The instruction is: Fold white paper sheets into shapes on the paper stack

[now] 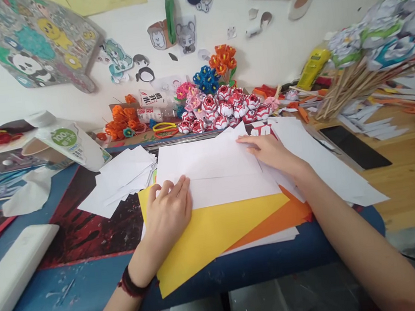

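Observation:
A white sheet [218, 186] with a crease across it lies on a yellow sheet [208, 230], with an orange sheet [274, 217] and more white paper under them. My left hand [170, 209] rests on the white sheet's left part, its fingers extended and lying flat. At the sheet's upper right, my right hand [267, 151] lies with its fingers stretched out, the index fingertip touching the paper. Neither hand grips anything. A pile of smaller white pieces [123, 175] sits to the left of the sheet.
Long white sheets [317, 163] and a black phone [356, 146] lie at the right. A white bottle [71, 141] leans at the back left, and a white case [18, 272] lies at the front left. Paper flowers [224, 106] line the wall.

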The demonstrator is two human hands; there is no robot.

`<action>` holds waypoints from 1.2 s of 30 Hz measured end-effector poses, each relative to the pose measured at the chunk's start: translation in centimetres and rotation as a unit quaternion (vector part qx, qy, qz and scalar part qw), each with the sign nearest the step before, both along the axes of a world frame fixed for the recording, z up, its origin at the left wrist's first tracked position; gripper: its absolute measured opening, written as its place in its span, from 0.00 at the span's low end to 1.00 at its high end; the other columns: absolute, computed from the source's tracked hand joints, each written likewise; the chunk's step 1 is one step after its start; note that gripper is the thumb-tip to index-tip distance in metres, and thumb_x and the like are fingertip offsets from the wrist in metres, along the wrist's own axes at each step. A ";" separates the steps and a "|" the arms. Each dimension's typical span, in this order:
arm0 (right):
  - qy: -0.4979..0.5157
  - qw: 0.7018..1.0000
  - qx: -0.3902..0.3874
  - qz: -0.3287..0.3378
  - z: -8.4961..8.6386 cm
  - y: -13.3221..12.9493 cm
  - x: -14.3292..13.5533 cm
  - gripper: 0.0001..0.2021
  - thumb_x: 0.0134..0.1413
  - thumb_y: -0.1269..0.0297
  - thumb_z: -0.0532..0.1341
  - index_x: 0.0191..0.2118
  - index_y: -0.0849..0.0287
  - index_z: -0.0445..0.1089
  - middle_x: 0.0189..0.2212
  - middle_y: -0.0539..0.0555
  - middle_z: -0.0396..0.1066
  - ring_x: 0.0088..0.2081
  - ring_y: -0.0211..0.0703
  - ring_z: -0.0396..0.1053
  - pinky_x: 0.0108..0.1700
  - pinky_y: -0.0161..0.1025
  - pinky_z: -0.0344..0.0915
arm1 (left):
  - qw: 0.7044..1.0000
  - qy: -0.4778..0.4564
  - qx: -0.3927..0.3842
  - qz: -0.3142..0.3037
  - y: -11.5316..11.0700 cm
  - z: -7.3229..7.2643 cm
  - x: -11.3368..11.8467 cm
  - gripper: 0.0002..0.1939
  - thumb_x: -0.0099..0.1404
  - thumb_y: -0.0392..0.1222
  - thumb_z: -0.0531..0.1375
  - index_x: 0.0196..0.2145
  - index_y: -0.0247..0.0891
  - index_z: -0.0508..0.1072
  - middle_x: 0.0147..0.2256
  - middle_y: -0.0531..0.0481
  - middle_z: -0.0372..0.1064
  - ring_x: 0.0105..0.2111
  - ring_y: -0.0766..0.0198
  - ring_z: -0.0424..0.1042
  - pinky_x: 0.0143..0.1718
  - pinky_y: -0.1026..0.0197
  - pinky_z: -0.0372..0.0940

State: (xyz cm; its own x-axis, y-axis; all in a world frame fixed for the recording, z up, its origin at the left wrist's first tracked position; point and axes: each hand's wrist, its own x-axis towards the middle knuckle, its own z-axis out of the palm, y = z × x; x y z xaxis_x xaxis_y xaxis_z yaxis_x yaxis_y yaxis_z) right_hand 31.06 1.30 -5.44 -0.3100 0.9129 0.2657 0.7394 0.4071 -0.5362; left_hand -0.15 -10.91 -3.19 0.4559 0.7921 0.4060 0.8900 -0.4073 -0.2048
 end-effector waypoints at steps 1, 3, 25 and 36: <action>-0.012 1.000 0.024 0.000 0.0 -0.2 -0.3 0.24 0.57 0.77 0.54 0.57 0.54 0.70 0.60 0.53 0.66 0.62 0.51 0.63 0.64 0.55 0.58 | 1.000 0.000 0.003 -0.001 0.1 0.0 0.0 0.17 0.71 0.37 0.51 0.52 0.34 0.74 0.53 0.46 0.73 0.41 0.51 0.71 0.47 0.46 0.57; -0.033 0.996 0.083 0.008 0.2 -1.0 -1.3 0.25 0.57 0.79 0.53 0.57 0.55 0.70 0.62 0.53 0.64 0.64 0.51 0.59 0.66 0.56 0.54 | 1.000 -0.003 0.009 -0.002 0.2 -0.1 0.0 0.17 0.70 0.37 0.52 0.52 0.34 0.74 0.52 0.46 0.74 0.41 0.52 0.70 0.46 0.47 0.58; 0.069 0.975 -0.025 0.208 0.5 -4.6 -7.2 0.21 0.64 0.64 0.56 0.62 0.48 0.65 0.63 0.51 0.61 0.65 0.45 0.58 0.67 0.48 0.54 | 0.980 0.067 -0.092 -0.161 6.0 1.7 2.6 0.10 0.71 0.44 0.55 0.39 0.35 0.72 0.35 0.46 0.71 0.36 0.57 0.69 0.38 0.55 0.59; 0.127 0.985 -0.032 0.117 1.0 -3.5 -6.8 0.16 0.50 0.75 0.65 0.45 0.53 0.78 0.51 0.54 0.73 0.54 0.48 0.70 0.60 0.47 0.61 | 0.952 -0.209 -0.216 -0.063 6.5 0.8 2.6 0.08 0.63 0.42 0.62 0.39 0.39 0.75 0.38 0.48 0.73 0.38 0.59 0.70 0.39 0.59 0.62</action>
State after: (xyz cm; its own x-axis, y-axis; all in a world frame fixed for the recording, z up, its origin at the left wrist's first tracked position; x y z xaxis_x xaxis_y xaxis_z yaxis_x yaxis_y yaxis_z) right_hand 24.30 -2.16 -4.39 -0.4444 0.8418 0.3064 0.4688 0.5101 -0.7212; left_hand 2.49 -4.45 -2.40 0.4283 0.8760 0.2219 0.7954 -0.4820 0.3675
